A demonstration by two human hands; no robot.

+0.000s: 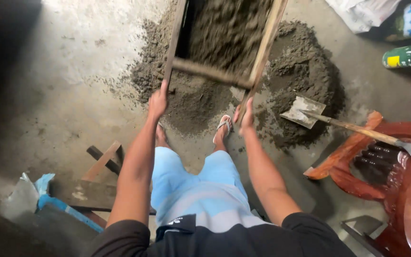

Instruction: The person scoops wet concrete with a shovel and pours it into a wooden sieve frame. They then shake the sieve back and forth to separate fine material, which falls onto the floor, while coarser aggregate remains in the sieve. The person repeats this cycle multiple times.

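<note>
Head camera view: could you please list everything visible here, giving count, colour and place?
wooden sieve frame: one, brown, held over the sand
sand pile: one, grey, on the concrete floor ahead
shovel: one, grey blade, wooden handle, right of the sand
plastic chair: one, red-brown, far right
bottle: one, green, upper right
wooden planks: several, brown, lower left
left hand: grips frame's left rail
right hand: grips frame's right rail

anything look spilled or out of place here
Sand is spread loose across the concrete floor under the wooden sieve frame held by the left hand and right hand. A shovel lies propped against the red chair.
</note>
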